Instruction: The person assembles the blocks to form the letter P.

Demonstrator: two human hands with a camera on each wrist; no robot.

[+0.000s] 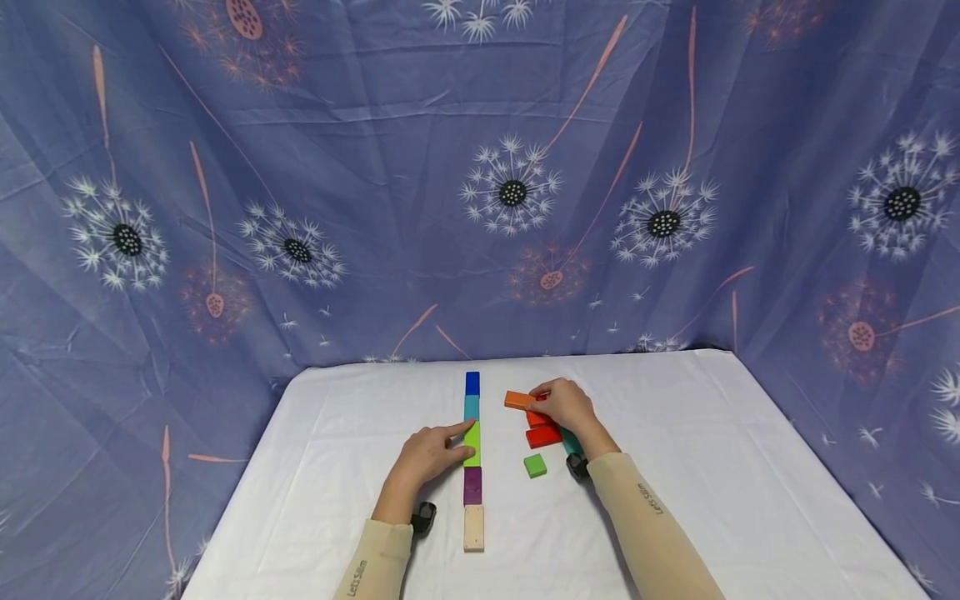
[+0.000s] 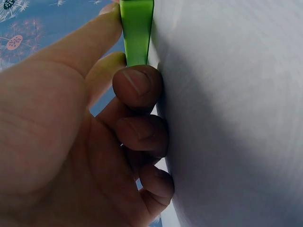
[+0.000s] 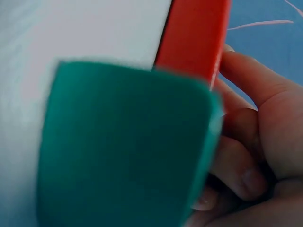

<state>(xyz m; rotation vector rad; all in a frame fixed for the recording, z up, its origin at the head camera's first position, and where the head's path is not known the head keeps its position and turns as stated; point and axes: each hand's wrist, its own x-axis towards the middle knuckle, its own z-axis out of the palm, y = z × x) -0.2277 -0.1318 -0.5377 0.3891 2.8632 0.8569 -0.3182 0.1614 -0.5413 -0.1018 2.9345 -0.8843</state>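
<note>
Firstly, head view: right hand (image 1: pixel 567 406) pinched an orange block (image 1: pixel 517 400) near red blocks (image 1: pixel 542 437); left hand (image 1: pixel 427 456), thumb and forefinger spread, touched a lime-green block (image 1: pixel 472 437) on the worktop (image 1: pixel 322 442). Orange block likely was light, stiff, best held by its sides. Left wrist: lime-green block, touched. Right wrist: teal block (image 3: pixel 128 146) partly hid a red block (image 3: pixel 194 38); pinch unseen.

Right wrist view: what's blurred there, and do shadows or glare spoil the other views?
Right wrist view: the near teal block is out of focus, the red block a bit crisper with a bright edge; left wrist view: the lower fingers are dim, a soft shadow crossing the white cloth; head view: fairly even light, no strong glare.
</note>
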